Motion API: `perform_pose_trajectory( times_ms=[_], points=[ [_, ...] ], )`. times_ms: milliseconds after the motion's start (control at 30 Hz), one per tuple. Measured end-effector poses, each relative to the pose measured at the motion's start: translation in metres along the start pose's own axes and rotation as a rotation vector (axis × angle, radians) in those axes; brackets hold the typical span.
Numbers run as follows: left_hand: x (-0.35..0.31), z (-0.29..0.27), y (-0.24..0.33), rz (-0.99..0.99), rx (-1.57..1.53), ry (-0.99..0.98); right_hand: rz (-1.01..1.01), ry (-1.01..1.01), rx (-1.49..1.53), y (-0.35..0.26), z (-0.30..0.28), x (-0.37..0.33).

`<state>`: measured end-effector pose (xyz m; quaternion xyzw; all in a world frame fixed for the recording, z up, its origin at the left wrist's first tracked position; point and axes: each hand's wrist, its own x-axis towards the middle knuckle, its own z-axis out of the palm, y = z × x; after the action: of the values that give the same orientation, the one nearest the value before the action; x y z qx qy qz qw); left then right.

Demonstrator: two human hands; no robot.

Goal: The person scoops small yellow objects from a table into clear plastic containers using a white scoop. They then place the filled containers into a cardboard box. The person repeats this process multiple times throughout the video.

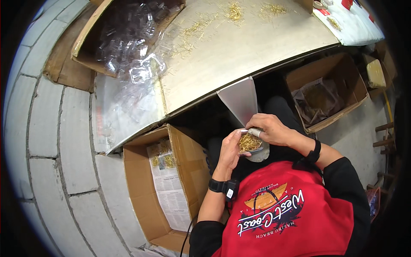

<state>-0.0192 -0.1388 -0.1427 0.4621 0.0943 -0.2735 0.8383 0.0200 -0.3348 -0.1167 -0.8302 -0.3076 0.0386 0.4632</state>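
Holding a small clear plastic tray of thin gold-coloured metal pins (249,142) in the lap, below the near edge of the pale work surface (239,47), the left hand (229,150) cups it from beneath with fingers curled up around its left side. Right hand (272,128): lies over the tray's top right corner, fingers bent and closed onto the rim; one fingertip wears a grey cover. Black band on each wrist. Grey translucent plastic chute (240,99): hangs from the surface edge just above the hands. Loose gold pins (234,12): scattered in small heaps on the far part of the surface. Heap of clear empty plastic trays (132,38): in a bag inside an open cardboard box at the surface's left corner, well apart from the hands. Brown cardboard carton lined with printed paper (171,188): on the floor to the left of the person's knee, with a few filled packs at its top. Second brown carton holding crumpled wrapping (327,92): on the floor to the right. Risk, as a judgement: the tray is heaped full and held over the lap, so a tilt or a slip of the cupping hand could spill pins onto clothing and floor; pressing on one corner only could spring it and scatter the contents.
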Motion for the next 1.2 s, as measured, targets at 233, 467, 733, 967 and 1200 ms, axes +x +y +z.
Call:
perform_pose_trajectory(
  times_ms=[233,467,733,967,1200],
  points=[
    [-0.008,0.017,0.002,0.106,-0.026,0.072,-0.004,0.211,0.106,-0.011,-0.002,0.003],
    [-0.012,0.019,0.005,0.178,-0.098,0.113,-0.093,0.188,-0.166,-0.025,-0.002,0.001],
    [-0.016,0.016,0.007,0.267,-0.151,0.134,-0.191,0.111,-0.251,-0.028,-0.007,0.002],
    [-0.015,0.020,0.010,0.354,-0.136,0.217,-0.304,-0.172,-0.537,-0.046,-0.003,0.002],
    [-0.023,0.018,0.021,0.353,-0.178,0.207,-0.295,-0.111,-0.447,-0.050,-0.006,0.009]
  ],
)
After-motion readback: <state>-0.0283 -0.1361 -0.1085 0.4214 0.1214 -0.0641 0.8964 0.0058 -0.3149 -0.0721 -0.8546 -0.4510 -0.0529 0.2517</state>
